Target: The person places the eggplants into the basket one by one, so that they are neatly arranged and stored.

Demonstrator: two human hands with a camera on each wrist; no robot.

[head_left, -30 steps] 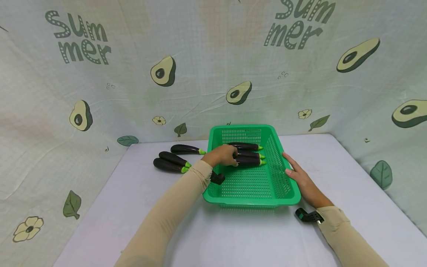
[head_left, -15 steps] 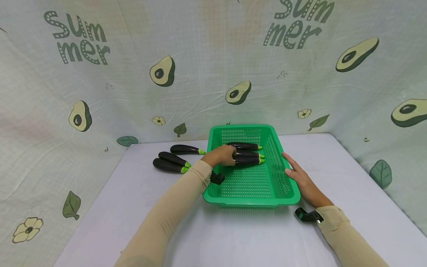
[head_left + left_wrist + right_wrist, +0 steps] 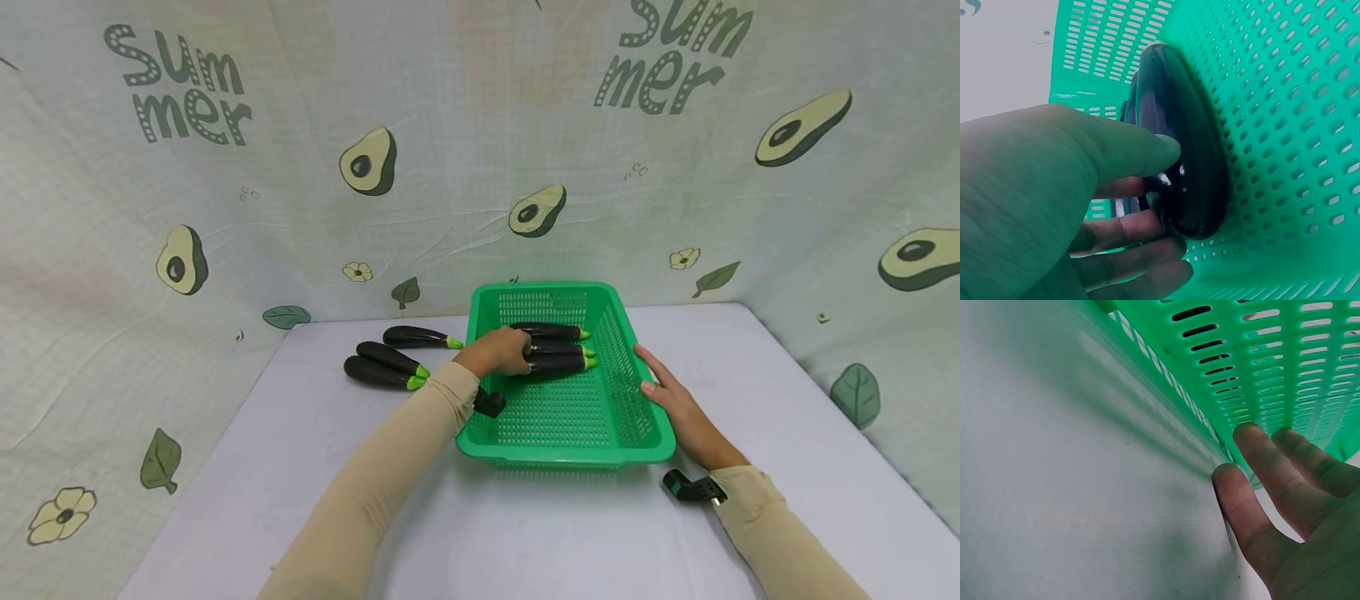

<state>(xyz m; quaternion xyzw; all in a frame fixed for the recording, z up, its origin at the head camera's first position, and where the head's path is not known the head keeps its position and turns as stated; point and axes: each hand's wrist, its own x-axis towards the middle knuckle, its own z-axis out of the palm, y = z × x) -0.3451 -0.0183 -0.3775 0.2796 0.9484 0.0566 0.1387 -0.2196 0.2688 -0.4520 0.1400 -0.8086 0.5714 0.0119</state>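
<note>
Three dark eggplants lie side by side in the green perforated basket, green stem ends to the right. My left hand reaches over the basket's left wall and pinches the front eggplant. In the left wrist view its thumb rests on the glossy eggplant, with the fingers along its side. The middle eggplant and rear eggplant are partly hidden by this hand. At the basket's right side my right hand touches the rim; its straight fingers lie along the outer wall in the right wrist view.
Left of the basket, three more eggplants lie on the white-covered table: one at the back and a touching pair with an upper eggplant and a lower eggplant. A printed cloth backdrop stands behind the table.
</note>
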